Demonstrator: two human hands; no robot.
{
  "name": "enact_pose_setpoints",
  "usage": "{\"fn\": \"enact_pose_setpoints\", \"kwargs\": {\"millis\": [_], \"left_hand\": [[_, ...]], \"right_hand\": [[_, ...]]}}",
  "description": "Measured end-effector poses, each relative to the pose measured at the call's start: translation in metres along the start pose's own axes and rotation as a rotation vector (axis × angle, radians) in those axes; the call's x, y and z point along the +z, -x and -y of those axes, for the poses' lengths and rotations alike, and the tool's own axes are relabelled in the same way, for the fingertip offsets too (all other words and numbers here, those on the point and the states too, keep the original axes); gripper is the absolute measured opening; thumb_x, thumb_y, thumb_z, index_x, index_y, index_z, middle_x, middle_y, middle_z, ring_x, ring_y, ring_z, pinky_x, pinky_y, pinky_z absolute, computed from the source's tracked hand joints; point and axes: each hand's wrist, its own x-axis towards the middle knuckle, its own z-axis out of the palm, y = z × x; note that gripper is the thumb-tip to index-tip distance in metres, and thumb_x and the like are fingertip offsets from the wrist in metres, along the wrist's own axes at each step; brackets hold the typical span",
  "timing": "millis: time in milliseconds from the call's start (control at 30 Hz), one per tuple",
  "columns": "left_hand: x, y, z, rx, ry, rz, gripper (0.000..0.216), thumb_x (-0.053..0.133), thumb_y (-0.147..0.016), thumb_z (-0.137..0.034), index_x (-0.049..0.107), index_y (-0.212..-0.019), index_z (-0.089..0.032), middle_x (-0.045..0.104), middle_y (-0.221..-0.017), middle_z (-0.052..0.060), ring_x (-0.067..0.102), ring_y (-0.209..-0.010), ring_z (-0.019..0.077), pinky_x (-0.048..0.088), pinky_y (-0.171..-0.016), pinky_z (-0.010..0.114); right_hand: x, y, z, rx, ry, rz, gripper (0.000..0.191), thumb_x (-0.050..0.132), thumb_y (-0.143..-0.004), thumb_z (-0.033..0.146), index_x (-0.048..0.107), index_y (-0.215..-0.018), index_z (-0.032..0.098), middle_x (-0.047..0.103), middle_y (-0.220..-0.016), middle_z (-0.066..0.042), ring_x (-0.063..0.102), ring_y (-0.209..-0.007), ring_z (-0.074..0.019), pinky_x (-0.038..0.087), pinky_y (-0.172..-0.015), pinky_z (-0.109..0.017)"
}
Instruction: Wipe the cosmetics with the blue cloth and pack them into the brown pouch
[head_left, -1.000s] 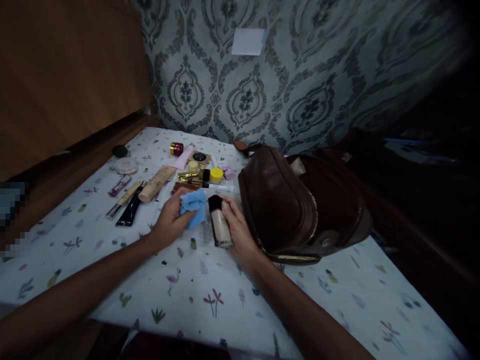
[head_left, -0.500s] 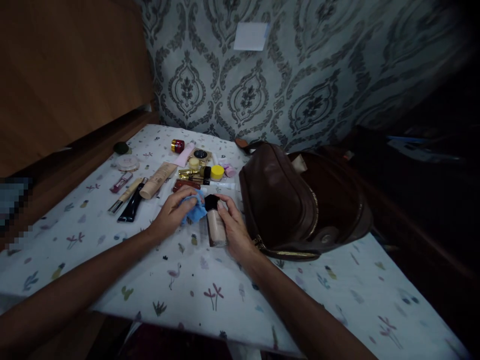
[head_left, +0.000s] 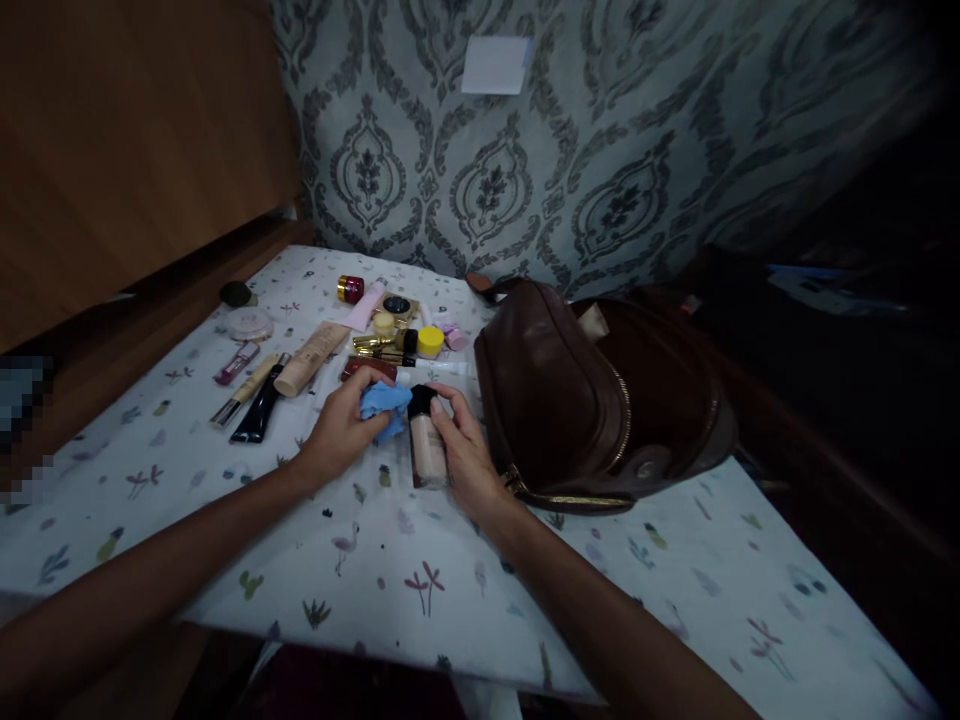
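My left hand (head_left: 346,425) is closed on a crumpled blue cloth (head_left: 386,402), which reaches the black cap of a foundation bottle. My right hand (head_left: 466,450) grips that foundation bottle (head_left: 427,450), fingers round its cap and right side; its beige body hangs over the tablecloth, cap upward. Just beyond my hands lie a reddish-brown tube (head_left: 367,367), a yellow-lidded jar (head_left: 430,342) and a gold compact (head_left: 397,307). To the left of my left hand rest a large beige tube (head_left: 311,360), a black tube (head_left: 260,405) and a slim concealer-like tube (head_left: 244,392).
A brown leather bag (head_left: 562,390) with gold zips stands right beside my right hand. Farther back are a red jar (head_left: 350,289), a pink tube (head_left: 365,308) and a round pale compact (head_left: 250,325). A patterned tablecloth (head_left: 390,630) covers the table; a wooden cabinet (head_left: 142,130) borders the left.
The blue cloth has shifted up slightly against the bottle's cap and shows more between my fingers. My right hand still holds the foundation bottle; the whole view has shifted a little.
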Motion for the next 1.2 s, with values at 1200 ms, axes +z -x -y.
{"fn": "enact_pose_setpoints", "kwargs": {"millis": [1200], "left_hand": [[-0.013, 0.000, -0.020, 0.322, -0.129, 0.547, 0.023, 0.058, -0.080, -0.010, 0.068, -0.097, -0.022, 0.062, -0.091, 0.002, 0.061, -0.081, 0.0160, 0.049, -0.071, 0.027]], "right_hand": [[-0.018, -0.015, -0.005, -0.314, 0.226, -0.167, 0.038, 0.070, -0.079, 0.044, 0.058, -0.112, 0.029, 0.060, -0.081, 0.003, 0.053, -0.073, -0.0154, 0.044, -0.065, -0.025]]}}
